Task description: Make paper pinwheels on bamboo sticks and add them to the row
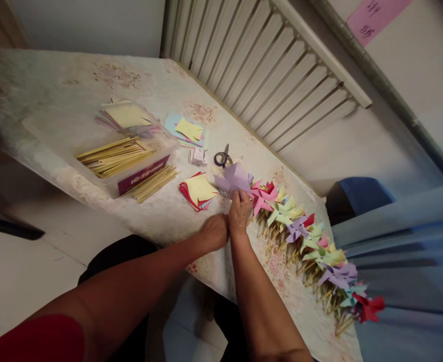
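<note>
While both arms reach over the near edge of the table (pixel 93 85), the right hand (pixel 240 213) closes its fingers round the base of a lilac paper pinwheel (pixel 233 180), held upright just above the tabletop. The left hand (pixel 215 231) sits curled against the right wrist; whether it grips anything cannot be told. The pinwheel looks very light and easily creased, so it is best pinched at the centre or stick, not the blades. A row of finished pinwheels (pixel 312 251) runs along the right edge. Scissors (pixel 223 158), stacked paper squares (pixel 198 191) and a tray of wooden sticks (pixel 111 156) lie farther in
</note>
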{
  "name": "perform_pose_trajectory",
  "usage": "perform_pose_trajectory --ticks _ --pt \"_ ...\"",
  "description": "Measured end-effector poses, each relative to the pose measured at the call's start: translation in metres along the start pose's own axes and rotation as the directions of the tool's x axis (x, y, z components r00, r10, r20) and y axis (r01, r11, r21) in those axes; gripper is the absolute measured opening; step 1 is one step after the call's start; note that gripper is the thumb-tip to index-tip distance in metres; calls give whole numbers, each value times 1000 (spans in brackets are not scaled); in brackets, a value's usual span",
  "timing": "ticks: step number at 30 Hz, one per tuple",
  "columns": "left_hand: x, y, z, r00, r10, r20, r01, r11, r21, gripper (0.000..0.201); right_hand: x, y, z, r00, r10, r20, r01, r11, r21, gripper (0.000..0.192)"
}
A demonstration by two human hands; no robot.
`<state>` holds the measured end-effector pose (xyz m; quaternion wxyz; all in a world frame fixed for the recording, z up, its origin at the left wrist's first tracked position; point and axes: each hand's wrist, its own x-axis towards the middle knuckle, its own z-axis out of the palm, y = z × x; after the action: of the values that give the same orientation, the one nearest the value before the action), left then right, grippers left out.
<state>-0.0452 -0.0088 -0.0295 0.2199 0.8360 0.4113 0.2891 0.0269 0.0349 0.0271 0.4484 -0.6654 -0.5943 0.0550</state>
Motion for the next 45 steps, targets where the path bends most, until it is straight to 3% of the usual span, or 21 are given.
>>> perform_pose_trajectory --ticks 8,11,15,17,21,23,26,29,32,35,39,45 --pt "3 2 -13 993 -113 43 115 993 -36 28 -19 13 -44 977 195 -91 -181 973 145 26" --pt "5 -2 -17 991 -132 32 134 988 -73 31 -36 21 -65 976 185 -114 -173 979 105 29" --pt "8 -7 -21 971 -236 27 237 953 -190 32 -77 41 -89 994 27 -105 -42 989 -144 35" --pt "10 -9 -24 955 -295 31 294 925 -240 32 -103 54 -98 993 -116 37 121 967 -222 39" --pt "10 -8 -31 945 -325 33 323 913 -251 29 -154 78 -111 905 -303 300 373 903 -214 56" --pt "10 -8 -33 948 -318 29 315 917 -246 29 -169 85 -118 901 -296 317 375 899 -226 64" --pt "11 -9 -33 952 -306 20 302 926 -226 28 -171 84 -126 926 -292 239 343 916 -207 64" --pt "13 -9 -31 954 -299 9 294 933 -207 28 -156 72 -123 930 -297 215 333 929 -158 57" --pt "15 -8 -30 957 -289 9 285 938 -194 28 -143 58 -105 882 -320 345 379 918 -116 48" --pt "15 -7 -31 957 -290 16 288 938 -192 29 -142 52 -82 835 -306 457 425 886 -184 46" --pt "15 -8 -32 956 -292 -2 286 938 -194 28 -149 50 -66 769 -250 588 502 806 -314 66" --pt "14 -7 -27 965 -259 -35 248 951 -182 27 -135 40 -66 718 -183 672 541 754 -373 85"
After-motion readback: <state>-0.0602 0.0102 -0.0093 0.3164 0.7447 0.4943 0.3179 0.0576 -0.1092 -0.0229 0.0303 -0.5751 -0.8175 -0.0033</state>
